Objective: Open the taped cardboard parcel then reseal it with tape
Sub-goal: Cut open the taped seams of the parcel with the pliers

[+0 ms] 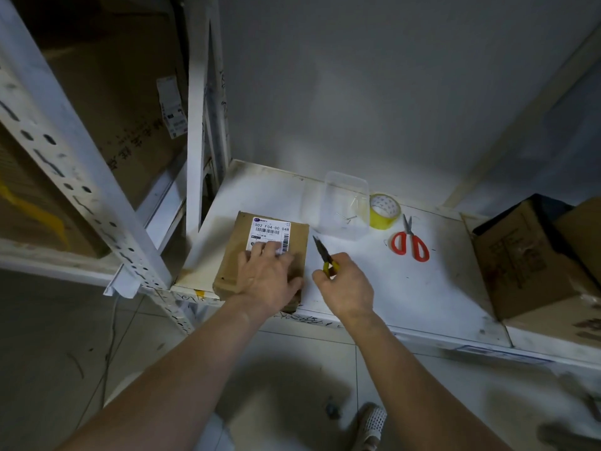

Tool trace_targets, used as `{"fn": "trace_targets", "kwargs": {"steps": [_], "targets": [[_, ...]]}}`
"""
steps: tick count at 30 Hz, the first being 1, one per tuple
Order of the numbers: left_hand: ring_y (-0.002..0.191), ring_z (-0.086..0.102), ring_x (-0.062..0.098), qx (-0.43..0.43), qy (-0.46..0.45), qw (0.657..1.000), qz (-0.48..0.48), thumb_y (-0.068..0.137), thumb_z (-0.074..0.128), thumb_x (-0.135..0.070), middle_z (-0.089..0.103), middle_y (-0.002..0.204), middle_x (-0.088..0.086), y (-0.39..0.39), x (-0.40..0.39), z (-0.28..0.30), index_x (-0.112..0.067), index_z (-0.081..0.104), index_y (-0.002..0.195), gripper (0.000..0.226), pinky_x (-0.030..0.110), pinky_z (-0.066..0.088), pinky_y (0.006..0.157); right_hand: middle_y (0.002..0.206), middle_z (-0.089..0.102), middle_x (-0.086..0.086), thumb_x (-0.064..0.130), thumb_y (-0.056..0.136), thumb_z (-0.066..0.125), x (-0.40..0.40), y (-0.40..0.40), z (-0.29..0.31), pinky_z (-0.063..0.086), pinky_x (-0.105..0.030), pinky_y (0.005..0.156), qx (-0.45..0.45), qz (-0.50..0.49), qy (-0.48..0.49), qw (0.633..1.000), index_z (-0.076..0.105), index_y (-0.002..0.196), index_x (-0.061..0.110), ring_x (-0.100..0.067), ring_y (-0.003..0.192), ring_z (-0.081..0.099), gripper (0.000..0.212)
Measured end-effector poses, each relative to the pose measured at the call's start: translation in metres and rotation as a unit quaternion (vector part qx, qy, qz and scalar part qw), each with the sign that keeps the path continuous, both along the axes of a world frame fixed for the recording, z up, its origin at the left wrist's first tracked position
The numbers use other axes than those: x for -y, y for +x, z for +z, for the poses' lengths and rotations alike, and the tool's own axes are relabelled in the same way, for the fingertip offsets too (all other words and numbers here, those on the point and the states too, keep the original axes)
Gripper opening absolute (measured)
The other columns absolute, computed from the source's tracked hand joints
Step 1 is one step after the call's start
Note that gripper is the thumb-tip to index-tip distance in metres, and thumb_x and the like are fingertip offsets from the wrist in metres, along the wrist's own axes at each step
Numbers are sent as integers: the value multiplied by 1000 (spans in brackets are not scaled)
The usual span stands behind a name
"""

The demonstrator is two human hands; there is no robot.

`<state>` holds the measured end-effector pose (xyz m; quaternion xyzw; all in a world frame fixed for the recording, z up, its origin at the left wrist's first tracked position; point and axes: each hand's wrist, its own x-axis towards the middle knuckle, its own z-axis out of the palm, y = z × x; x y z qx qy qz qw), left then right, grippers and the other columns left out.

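A small brown cardboard parcel [240,245] with a white shipping label lies at the front left of a white shelf [406,288]. My left hand [268,271] rests flat on the parcel's top, fingers spread over the label's lower edge. Just right of the parcel, my right hand [346,286] grips a small yellow-handled cutter [325,257] whose dark pointed blades aim up and left, clear of the box. A roll of yellow tape [383,211] stands further back on the shelf. Red-handled scissors [410,240] lie beside it.
A clear plastic tub [344,206] with a few small metal bits sits behind the parcel. Brown cartons [533,255] fill the shelf's right end. A white perforated rack post [81,177] and more cartons stand at left. Tiled floor lies below.
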<state>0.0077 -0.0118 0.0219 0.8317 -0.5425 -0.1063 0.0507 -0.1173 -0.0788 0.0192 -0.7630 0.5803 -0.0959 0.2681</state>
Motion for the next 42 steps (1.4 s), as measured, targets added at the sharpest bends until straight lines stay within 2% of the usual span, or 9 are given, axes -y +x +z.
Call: {"fn": "trace_targets", "kwargs": {"steps": [3, 8, 16, 22, 25, 29, 32, 36, 42], "targets": [[145, 8, 24, -34, 16, 999, 5, 85, 49, -57, 20, 156, -8, 2, 2, -5, -34, 36, 138, 59, 55, 16, 111, 113, 56, 1, 40, 86, 54, 11, -1, 2, 44, -29, 77, -45, 34, -71, 996, 52, 123, 22, -22, 101, 59, 41], [138, 17, 22, -16, 20, 1000, 2, 79, 46, -65, 31, 144, -8, 7, 7, -3, -47, 33, 138, 63, 52, 20, 108, 123, 54, 1, 40, 89, 52, 29, 10, 6, 43, -28, 81, -89, 97, -103, 986, 49, 130, 22, -20, 110, 56, 46], [133, 21, 20, -18, 17, 1000, 5, 74, 47, -75, 35, 141, -12, 11, 10, -2, -49, 37, 136, 68, 51, 19, 108, 124, 53, 1, 41, 89, 51, 40, 18, 8, 43, -29, 81, -120, 126, -119, 978, 47, 132, 22, -21, 111, 55, 47], [136, 19, 21, -17, 16, 1000, 6, 74, 50, -72, 33, 142, -11, 9, 10, -2, -48, 37, 136, 68, 53, 18, 109, 122, 54, 0, 39, 89, 52, 46, 18, 10, 45, -30, 83, -136, 144, -124, 972, 47, 132, 21, -21, 109, 56, 47], [137, 19, 21, -20, 16, 1000, 7, 74, 51, -70, 33, 144, -11, 8, 10, -2, -48, 38, 136, 67, 54, 18, 109, 119, 58, -2, 35, 89, 53, 43, 20, 6, 44, -30, 82, -97, 114, -94, 984, 51, 129, 20, -23, 105, 58, 42], [136, 20, 22, -16, 22, 1000, 1, 73, 52, -69, 35, 142, -10, 8, 10, 0, -47, 41, 133, 66, 54, 18, 109, 102, 63, -6, 28, 85, 57, 44, 21, 12, 50, -35, 80, 49, 15, -72, 996, 61, 111, 18, -28, 92, 60, 29], [133, 27, 21, -14, 12, 1000, -8, 76, 53, -67, 39, 139, -7, 10, 17, 5, -40, 44, 132, 63, 53, 19, 107, 102, 61, -4, 28, 85, 57, 47, 17, 16, 52, -36, 82, 44, 25, -75, 996, 60, 114, 17, -25, 91, 59, 31], [131, 32, 22, -23, -37, 997, 68, 87, 50, -54, 43, 139, -2, 30, 33, 7, -27, 48, 133, 53, 51, 20, 109, 89, 61, -3, 26, 83, 56, 49, 7, 7, 54, -37, 77, 91, -27, -52, 994, 61, 101, 18, -25, 79, 59, 20], [143, 13, 24, -86, 63, 990, 94, 76, 64, -55, 22, 153, 0, 64, 60, 16, -32, 32, 143, 78, 59, 15, 110, 79, 60, -2, 26, 85, 54, 87, 1, 5, 51, -32, 69, 104, -102, -64, 987, 62, 103, 14, -24, 76, 60, 24]]}}
